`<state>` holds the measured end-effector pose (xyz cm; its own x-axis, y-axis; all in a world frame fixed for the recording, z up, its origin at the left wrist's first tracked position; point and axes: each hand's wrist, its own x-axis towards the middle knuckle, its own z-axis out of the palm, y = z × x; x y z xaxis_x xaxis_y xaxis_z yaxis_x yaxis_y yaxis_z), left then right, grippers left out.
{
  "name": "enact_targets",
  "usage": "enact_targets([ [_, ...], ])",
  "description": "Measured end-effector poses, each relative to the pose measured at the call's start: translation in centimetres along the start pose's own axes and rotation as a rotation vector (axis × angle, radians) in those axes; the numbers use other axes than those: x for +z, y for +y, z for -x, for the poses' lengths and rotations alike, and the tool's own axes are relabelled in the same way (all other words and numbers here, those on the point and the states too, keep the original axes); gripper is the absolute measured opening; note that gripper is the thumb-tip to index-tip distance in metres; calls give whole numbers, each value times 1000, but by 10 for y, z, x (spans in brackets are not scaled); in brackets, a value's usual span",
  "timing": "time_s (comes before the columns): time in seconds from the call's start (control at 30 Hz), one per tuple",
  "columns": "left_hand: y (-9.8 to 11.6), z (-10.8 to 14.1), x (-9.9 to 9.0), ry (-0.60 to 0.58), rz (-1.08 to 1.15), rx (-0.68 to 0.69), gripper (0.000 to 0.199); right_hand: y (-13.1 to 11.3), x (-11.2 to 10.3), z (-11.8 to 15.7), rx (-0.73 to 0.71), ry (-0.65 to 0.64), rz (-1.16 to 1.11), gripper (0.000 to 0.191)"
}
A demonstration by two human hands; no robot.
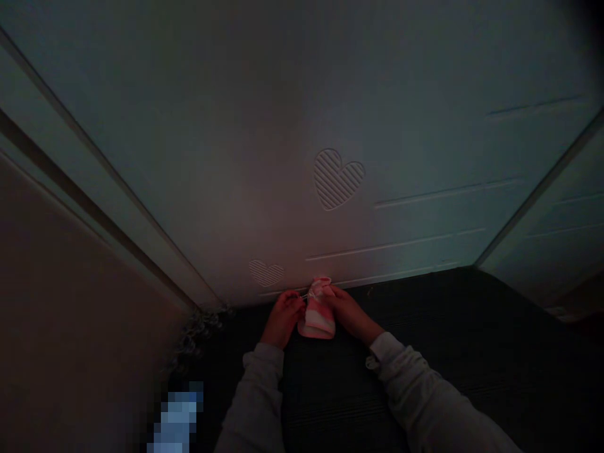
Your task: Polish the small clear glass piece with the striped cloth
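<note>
A small pink and white shoe [317, 319] stands on the dark surface in the middle of the head view, its broad end towards me. Thin white laces [304, 296] stretch from the shoe's upper part to my left hand [287, 308]. That hand is closed, fingertips pinched around the lace. On the other side, my right hand [348, 308] is closed against the shoe's upper side, its thumb lying over the front. Its remaining fingers are partly hidden, and the dim reddish light blurs fine detail.
Behind the shoe rises a pale panel [226, 157] with grooved lines and a striped heart [338, 179]. Dark wood-like flooring [340, 402] lies under my forearms. Pale tangled bits [201, 324] line the left edge. A blurred bluish patch [174, 421] sits at the lower left.
</note>
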<state>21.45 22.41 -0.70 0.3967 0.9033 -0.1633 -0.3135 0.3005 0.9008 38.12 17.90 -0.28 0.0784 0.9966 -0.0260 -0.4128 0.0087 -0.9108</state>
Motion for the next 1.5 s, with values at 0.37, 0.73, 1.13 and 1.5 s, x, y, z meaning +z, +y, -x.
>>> enact_targets([
  [0.37,3,-5,-4,-135,-19,-41,27,4,-2,-1,2,15,-24,23],
  [0.73,14,-20,-17,-297,21,-169,28,3,-1,-1,7,7,-39,19],
  [1.13,20,-20,-19,-255,113,-160,28,2,1,-1,-4,16,-40,18],
  [1.5,23,-17,-23,-386,74,-121,26,1,2,-1,6,12,-70,15],
])
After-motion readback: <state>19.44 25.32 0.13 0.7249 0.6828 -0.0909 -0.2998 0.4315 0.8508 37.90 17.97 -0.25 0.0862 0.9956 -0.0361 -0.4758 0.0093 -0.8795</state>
